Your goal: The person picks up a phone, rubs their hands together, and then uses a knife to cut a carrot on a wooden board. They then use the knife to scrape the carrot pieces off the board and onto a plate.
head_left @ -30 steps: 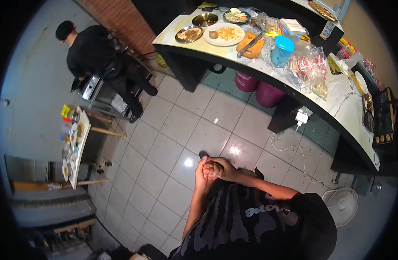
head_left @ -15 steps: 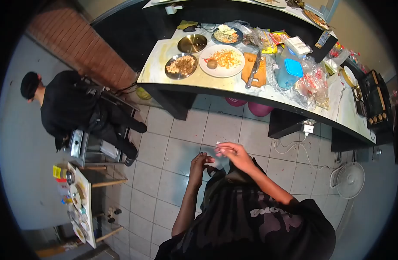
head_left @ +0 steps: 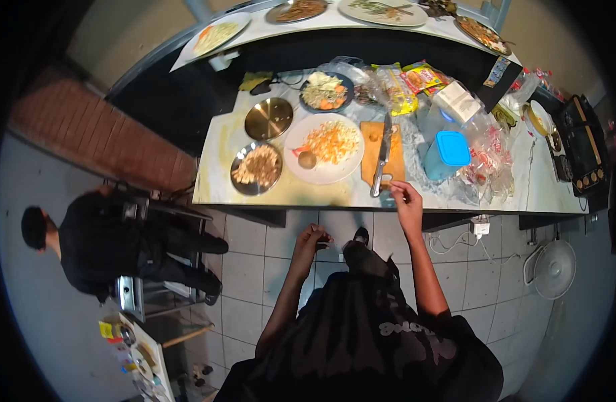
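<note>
Right hand (head_left: 407,196), fingers pinched, reaches the knife (head_left: 382,161) handle at the counter (head_left: 214,154) edge while left hand (head_left: 310,238) hangs loosely curled, empty; a glancing grab could tip the blade floorward.

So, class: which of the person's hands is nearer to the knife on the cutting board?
Right. The right hand reaches the counter edge beside the handle end of the knife. The left hand hangs lower, over the floor tiles, well short of the counter.
</note>
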Demonstrator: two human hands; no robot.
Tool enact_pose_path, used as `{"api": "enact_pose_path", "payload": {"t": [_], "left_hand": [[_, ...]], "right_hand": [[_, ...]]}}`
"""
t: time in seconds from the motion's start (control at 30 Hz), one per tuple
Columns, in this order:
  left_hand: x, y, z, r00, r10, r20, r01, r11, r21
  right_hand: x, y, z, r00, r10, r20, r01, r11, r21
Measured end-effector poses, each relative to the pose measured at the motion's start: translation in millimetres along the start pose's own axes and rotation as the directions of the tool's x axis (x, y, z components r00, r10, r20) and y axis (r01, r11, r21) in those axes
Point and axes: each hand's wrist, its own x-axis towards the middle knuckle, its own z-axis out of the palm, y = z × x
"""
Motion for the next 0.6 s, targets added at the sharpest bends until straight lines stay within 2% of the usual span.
{"api": "enact_pose_path", "payload": {"t": [0.03,0.1,0.13,0.2,0.23,0.3,0.33,0.37,0.43,0.47,0.5,0.53,0.6], "left_hand": [[12.7,5.3,4.7,1.0,-0.019,0.011,0.018,1.0,0.014],[46.7,18.2,14.7,0.995,0.092,0.032,-0.094,0.994,0.059],[64.5,26.1,20.6,0.995,0.085,0.048,-0.088,0.993,0.072],[85.7,31.8,30.4,0.98,0.182,0.085,-0.196,0.954,0.227],[99.0,33.0,31.2,0.978,0.177,0.113,-0.203,0.931,0.302],[113.2,38.3,38.3,0.982,0.147,0.121,-0.18,0.923,0.34],[120.9,43.6,42.6,0.983,0.142,0.117,-0.176,0.908,0.381],[128.5,46.7,46.4,0.985,0.148,0.091,-0.173,0.863,0.475],[149.2,55.9,50.3,0.982,0.164,0.097,-0.191,0.862,0.47],[158.3,60.4,51.5,0.978,0.184,0.101,-0.21,0.858,0.468],[172.2,64.6,52.0,0.946,0.283,0.16,-0.324,0.772,0.546],[186.3,69.7,54.3,0.945,0.279,0.17,-0.326,0.778,0.538],[209.0,78.8,60.1,0.865,0.398,0.307,-0.497,0.59,0.636]], "right_hand": [[10.8,7.9,-0.3,1.0,0.016,-0.02,-0.016,1.0,0.002],[35.3,19.8,11.5,0.997,-0.079,-0.002,0.073,0.937,-0.341],[41.1,0.9,18.2,0.999,-0.028,0.021,0.035,0.88,-0.473],[52.1,3.1,28.5,0.983,-0.149,0.106,0.182,0.725,-0.665],[55.0,1.8,32.7,0.988,-0.128,0.089,0.155,0.724,-0.672],[65.0,-3.7,36.0,0.99,0.08,0.119,0.04,0.645,-0.763],[68.8,-0.9,37.1,0.984,0.13,0.12,0.009,0.643,-0.766],[70.6,-1.8,40.0,0.986,0.132,0.098,-0.007,0.629,-0.777],[74.1,0.3,44.2,0.988,0.14,0.067,-0.034,0.615,-0.788],[72.1,3.5,42.5,0.992,0.115,0.05,-0.04,0.67,-0.741],[74.0,4.3,41.2,0.996,0.081,0.03,-0.037,0.72,-0.693],[74.3,0.1,40.6,0.996,0.082,0.02,-0.044,0.711,-0.702],[67.3,-12.3,38.1,0.991,0.074,-0.108,-0.125,0.774,-0.621]]}}
